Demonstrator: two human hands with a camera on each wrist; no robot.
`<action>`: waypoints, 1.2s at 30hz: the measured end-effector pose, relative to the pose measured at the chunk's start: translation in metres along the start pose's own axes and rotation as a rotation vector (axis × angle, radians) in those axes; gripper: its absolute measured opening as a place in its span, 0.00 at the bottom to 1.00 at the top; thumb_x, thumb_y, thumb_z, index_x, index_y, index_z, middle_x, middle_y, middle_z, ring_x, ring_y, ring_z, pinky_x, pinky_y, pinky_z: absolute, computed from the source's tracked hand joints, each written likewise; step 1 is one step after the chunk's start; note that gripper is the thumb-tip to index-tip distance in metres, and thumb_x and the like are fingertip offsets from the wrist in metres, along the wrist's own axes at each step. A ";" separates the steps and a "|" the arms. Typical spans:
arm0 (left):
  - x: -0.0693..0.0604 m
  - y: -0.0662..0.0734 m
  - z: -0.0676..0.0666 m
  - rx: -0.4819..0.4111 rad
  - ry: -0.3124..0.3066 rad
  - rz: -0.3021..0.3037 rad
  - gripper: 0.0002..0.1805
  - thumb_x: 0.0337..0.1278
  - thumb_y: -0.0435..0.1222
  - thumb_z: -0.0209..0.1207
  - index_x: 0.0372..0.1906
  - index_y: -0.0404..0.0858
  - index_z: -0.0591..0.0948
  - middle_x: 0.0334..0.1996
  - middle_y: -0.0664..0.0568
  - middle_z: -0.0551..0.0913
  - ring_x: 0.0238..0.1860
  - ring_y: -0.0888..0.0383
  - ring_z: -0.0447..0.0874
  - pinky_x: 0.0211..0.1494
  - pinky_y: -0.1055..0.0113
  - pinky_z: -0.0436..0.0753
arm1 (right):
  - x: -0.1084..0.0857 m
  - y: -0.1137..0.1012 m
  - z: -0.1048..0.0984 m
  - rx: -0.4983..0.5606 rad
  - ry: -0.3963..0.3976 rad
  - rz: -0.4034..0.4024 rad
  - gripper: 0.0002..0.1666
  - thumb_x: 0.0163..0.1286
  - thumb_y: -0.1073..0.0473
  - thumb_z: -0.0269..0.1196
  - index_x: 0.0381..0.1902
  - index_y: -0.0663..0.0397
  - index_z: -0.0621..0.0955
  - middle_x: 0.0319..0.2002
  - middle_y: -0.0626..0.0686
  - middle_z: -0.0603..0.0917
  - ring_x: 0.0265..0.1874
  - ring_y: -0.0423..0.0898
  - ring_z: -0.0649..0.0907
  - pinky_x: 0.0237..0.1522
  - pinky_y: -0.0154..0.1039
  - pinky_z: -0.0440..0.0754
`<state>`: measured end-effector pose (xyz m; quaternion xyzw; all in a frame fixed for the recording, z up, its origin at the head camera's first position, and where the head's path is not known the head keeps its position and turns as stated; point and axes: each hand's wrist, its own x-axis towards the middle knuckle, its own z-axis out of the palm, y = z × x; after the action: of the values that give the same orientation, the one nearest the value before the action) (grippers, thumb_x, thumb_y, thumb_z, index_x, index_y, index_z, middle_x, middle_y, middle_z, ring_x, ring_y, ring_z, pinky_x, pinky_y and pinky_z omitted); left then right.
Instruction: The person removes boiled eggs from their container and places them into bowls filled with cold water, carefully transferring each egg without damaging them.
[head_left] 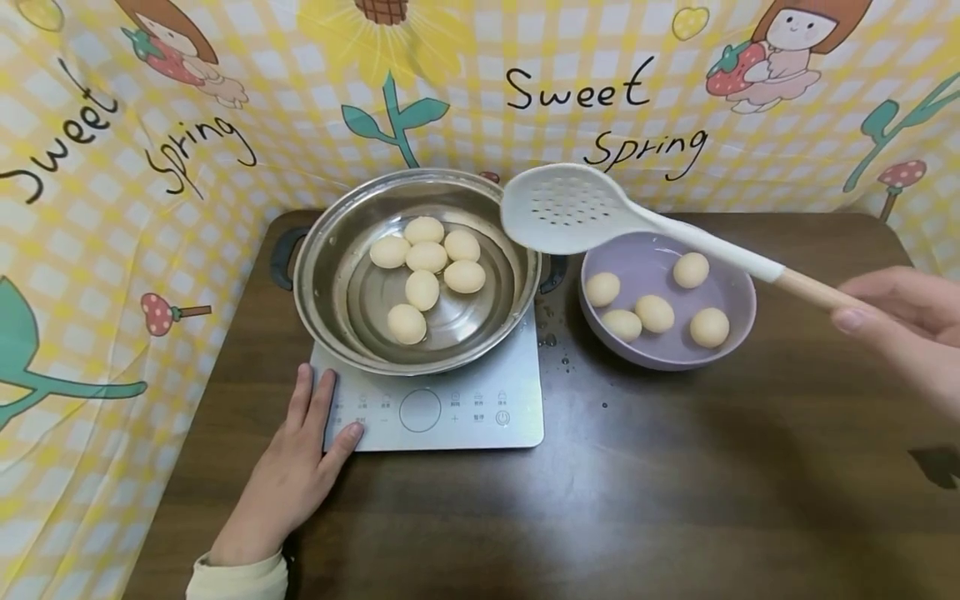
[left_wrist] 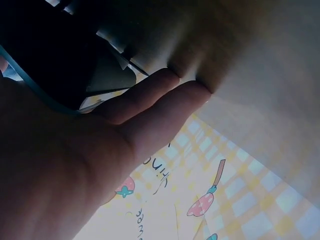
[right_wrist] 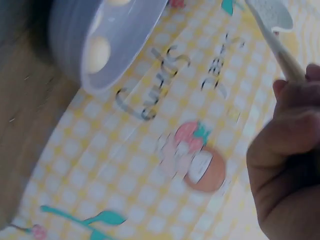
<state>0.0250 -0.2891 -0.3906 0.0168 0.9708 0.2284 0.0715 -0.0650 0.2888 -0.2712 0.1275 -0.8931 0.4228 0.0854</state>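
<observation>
A slotted spoon [head_left: 573, 208] with a white head and wooden handle is held in my right hand [head_left: 911, 333], its head raised between pot and bowl and carrying nothing. My left hand [head_left: 288, 475] rests with spread fingers on the left front corner of the silver induction cooker [head_left: 450, 429]. On that cooker stands a steel pot [head_left: 330, 337] with several eggs [head_left: 425, 257] in shallow water. The purple bowl [head_left: 667, 358] to its right has several eggs [head_left: 709, 327] in it. In the right wrist view my right hand [right_wrist: 290, 145] grips the wooden handle [right_wrist: 290, 65].
Behind and to the left hangs a yellow checked cloth [head_left: 480, 133] with printed lettering and figures. Water drops lie on the brown table [head_left: 637, 500] between cooker and bowl. A dark shape [head_left: 937, 465] shows at the right edge.
</observation>
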 end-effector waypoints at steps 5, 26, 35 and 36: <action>0.000 0.000 -0.001 -0.001 0.016 0.013 0.43 0.78 0.53 0.49 0.82 0.39 0.43 0.80 0.41 0.31 0.70 0.23 0.54 0.60 0.29 0.64 | 0.024 -0.031 0.022 -0.275 0.028 -0.328 0.12 0.74 0.55 0.65 0.43 0.59 0.85 0.19 0.33 0.76 0.09 0.29 0.63 0.11 0.29 0.61; -0.001 0.001 -0.002 -0.010 0.019 0.010 0.44 0.77 0.52 0.51 0.82 0.39 0.44 0.81 0.39 0.32 0.71 0.23 0.52 0.61 0.30 0.64 | 0.064 -0.059 0.077 -0.411 0.107 -0.805 0.28 0.81 0.40 0.49 0.38 0.57 0.82 0.21 0.49 0.82 0.11 0.39 0.71 0.09 0.43 0.64; -0.001 0.001 -0.003 -0.006 0.014 -0.001 0.44 0.77 0.53 0.51 0.82 0.40 0.44 0.81 0.40 0.32 0.71 0.23 0.53 0.61 0.29 0.64 | 0.064 -0.061 0.076 -0.419 0.072 -0.836 0.27 0.82 0.41 0.48 0.37 0.55 0.82 0.20 0.46 0.79 0.12 0.37 0.68 0.08 0.41 0.63; -0.001 0.002 -0.003 -0.007 0.015 0.000 0.44 0.77 0.53 0.51 0.82 0.39 0.44 0.81 0.40 0.32 0.71 0.22 0.53 0.61 0.29 0.64 | 0.063 -0.061 0.076 -0.418 0.068 -0.839 0.27 0.82 0.41 0.48 0.37 0.55 0.82 0.20 0.46 0.79 0.12 0.37 0.68 0.08 0.42 0.64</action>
<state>0.0260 -0.2889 -0.3873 0.0148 0.9705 0.2318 0.0640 -0.1106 0.1823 -0.2577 0.4438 -0.8271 0.1664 0.3020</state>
